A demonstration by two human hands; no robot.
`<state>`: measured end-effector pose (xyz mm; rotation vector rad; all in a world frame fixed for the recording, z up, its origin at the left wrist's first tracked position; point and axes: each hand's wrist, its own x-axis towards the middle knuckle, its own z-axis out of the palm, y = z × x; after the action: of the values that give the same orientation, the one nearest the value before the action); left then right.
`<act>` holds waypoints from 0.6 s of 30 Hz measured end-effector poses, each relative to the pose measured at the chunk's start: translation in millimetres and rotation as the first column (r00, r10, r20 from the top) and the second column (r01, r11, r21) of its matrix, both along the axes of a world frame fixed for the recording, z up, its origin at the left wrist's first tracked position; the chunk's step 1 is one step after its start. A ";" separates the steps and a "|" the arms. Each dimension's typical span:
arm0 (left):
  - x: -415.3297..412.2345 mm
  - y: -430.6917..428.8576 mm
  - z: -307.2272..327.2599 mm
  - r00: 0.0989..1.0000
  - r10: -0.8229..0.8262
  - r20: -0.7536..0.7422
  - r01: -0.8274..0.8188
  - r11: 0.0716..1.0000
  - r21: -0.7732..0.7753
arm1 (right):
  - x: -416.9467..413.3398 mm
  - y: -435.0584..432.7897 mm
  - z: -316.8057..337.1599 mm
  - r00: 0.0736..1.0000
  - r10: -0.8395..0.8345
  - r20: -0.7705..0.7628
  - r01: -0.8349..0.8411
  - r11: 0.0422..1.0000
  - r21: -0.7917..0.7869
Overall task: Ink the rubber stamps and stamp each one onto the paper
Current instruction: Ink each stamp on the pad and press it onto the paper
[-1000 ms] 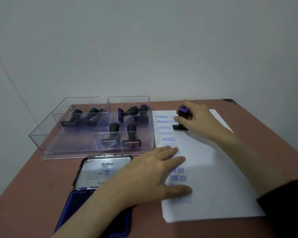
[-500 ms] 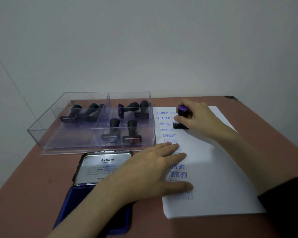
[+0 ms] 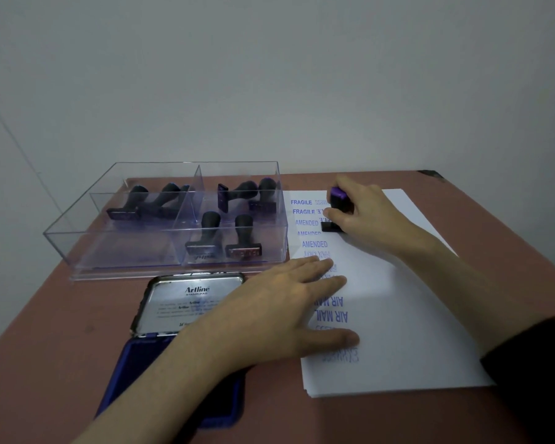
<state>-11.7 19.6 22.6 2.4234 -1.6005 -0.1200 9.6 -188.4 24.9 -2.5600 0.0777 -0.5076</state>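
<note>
Stamping step: right hand [image 3: 362, 216] is gripping the purple-topped stamp [image 3: 337, 205], pressing it onto the paper [image 3: 398, 315] at its far-left part. Left hand [image 3: 279, 309], fingers flat, is pinning the paper's left edge. Next, probably lifting straight up, no smearing.

Clear plastic organizer [image 3: 125, 251] w/ dividers on reddish-brown table [image 3: 45, 347], grey wall [image 3: 269, 75] behind.

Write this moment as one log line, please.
step: stamping | right hand: grips stamp, base on paper | left hand: flat on paper | ink pad: open
</note>
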 end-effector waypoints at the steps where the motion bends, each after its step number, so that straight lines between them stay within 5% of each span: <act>1: 0.0 0.2 0.1 1.000 0.002 -0.003 -0.002 1.000 0.002 | -0.3 0.5 -0.4 1.000 -0.002 0.000 0.002 1.000 -0.004; 18: 1.0 0.6 -2.4 1.000 0.008 0.007 -0.008 1.000 0.005 | -2.2 3.5 0.0 1.000 -0.009 -0.007 0.009 1.000 -0.028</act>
<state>-10.7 20.2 20.2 2.4363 -1.5957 -0.1142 7.4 -184.9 24.9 -2.5894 0.0851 -0.5067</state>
